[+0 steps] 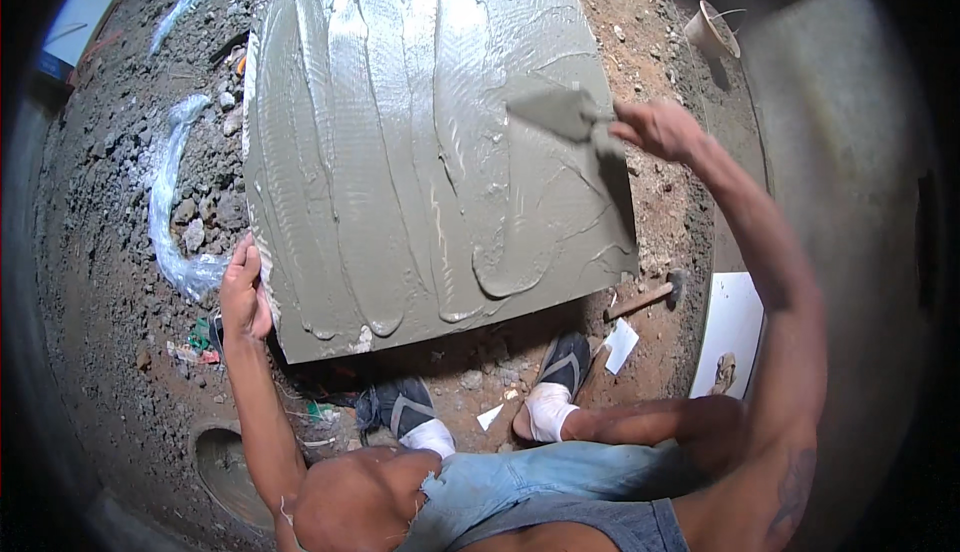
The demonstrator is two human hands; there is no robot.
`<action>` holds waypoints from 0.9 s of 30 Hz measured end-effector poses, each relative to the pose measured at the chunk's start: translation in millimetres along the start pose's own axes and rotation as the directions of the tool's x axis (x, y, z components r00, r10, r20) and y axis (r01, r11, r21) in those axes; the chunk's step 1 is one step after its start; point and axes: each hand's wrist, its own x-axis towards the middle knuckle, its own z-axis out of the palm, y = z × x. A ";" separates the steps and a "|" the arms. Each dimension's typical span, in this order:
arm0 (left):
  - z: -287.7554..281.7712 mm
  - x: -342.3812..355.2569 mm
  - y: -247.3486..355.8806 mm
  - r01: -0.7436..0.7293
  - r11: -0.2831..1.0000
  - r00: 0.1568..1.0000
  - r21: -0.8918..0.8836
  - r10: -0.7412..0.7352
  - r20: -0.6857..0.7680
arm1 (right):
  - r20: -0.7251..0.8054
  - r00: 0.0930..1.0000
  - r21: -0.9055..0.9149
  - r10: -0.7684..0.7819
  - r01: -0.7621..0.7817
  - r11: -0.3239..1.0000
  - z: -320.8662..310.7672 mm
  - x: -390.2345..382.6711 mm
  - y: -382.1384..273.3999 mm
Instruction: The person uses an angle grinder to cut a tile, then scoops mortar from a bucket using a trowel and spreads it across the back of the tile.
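Note:
A large square slab (380, 202) coated in wet grey mortar with long raised streaks fills the middle of the view. At its lower left edge my left hand (243, 287) grips the side of the slab with curled fingers. My right hand (655, 130) is closed on the handle of a pointed trowel (550, 112), whose mortar-covered blade lies over the upper right of the coated surface.
Rubble ground (110, 202) holds crumpled clear plastic (170, 192) at left and a hammer (645, 300) at right. A bucket (710, 37) lies upper right, a white panel (725, 322) lower right, a round container (225, 467) lower left. My sandalled feet are below the slab.

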 end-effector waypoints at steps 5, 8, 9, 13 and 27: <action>6.6 -2.7 1.6 0.015 1.000 0.999 -0.023 -0.016 -0.043 | -0.184 0.980 0.077 0.078 -0.065 0.995 -23.6 116.2 39.9; 8.7 -3.8 2.3 0.018 1.000 0.998 -0.011 -0.018 -0.067 | 0.009 0.949 0.390 0.316 -0.295 0.872 -41.4 148.8 28.2; 8.8 -4.0 2.1 0.018 1.000 0.994 0.023 -0.016 -0.105 | 0.099 0.916 0.502 0.388 -0.383 0.776 -45.1 150.0 21.4; 5.0 -3.0 0.7 0.021 0.999 0.995 0.047 -0.016 -0.096 | 0.383 0.858 0.656 0.343 -0.514 0.552 -32.1 90.6 -1.5; -4.2 2.1 -3.3 0.016 1.000 0.992 0.011 -0.018 0.123 | 0.647 0.757 0.431 0.094 -0.465 0.774 36.9 -254.8 -123.8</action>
